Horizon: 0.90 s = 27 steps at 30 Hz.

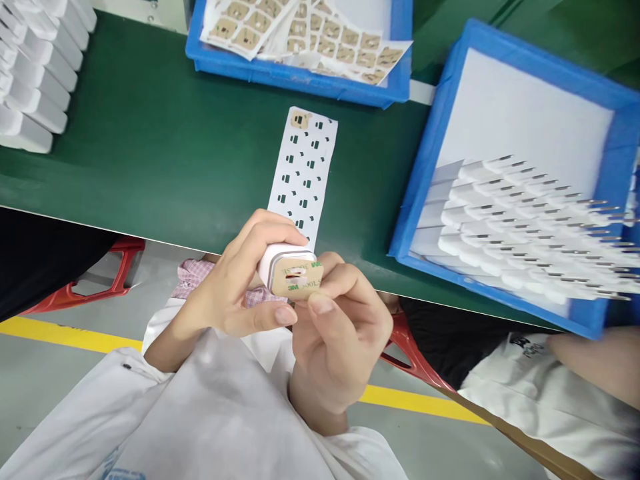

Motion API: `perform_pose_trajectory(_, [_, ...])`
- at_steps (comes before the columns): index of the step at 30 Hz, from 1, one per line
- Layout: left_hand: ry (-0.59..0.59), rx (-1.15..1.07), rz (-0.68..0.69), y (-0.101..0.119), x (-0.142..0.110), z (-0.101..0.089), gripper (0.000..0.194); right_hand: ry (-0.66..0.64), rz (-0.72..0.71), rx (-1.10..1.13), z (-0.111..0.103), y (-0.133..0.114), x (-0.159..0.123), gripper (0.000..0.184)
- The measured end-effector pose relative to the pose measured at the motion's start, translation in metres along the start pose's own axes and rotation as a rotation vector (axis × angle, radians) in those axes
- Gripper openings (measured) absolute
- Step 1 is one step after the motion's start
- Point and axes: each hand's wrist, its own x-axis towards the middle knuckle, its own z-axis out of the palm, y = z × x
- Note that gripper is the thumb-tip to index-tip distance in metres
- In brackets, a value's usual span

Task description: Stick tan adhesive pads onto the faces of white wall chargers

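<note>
My left hand [233, 280] clamps the white case [267, 262], seemingly angled so my right hand [345, 327] can pinch the sticker's [311, 272] edge.

A green table [150, 160] with a pale front edge spans the upper part of the frame, and a beige panel [145, 12] adjoins it at the upper left. The floor [35, 393] is grey, marked by a yellow stripe [70, 335] at left and lower right. Red stools [120, 268] are partly visible below the table edge, left and right of centre.
</note>
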Motion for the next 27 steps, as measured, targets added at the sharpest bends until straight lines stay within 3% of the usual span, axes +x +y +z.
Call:
perform_pose_trajectory(14, [0.103, 0.041, 0.085, -0.0012, 0.0028, 0.0056, 0.039, -0.024, 0.016, 0.017, 0.0005, -0.0013, -0.0033, 0.017])
perform_pose_trajectory(23, [0.105, 0.08, 0.122, -0.0075, 0.0041, 0.0089, 0.042, 0.023, -0.068, -0.125, 0.0007, 0.0006, -0.007, 0.015])
perform_pose_trajectory(27, [0.106, 0.122, 0.078, -0.0076, 0.0028, 0.0086, 0.044, 0.026, -0.146, -0.305, -0.0013, -0.0026, -0.007, 0.014])
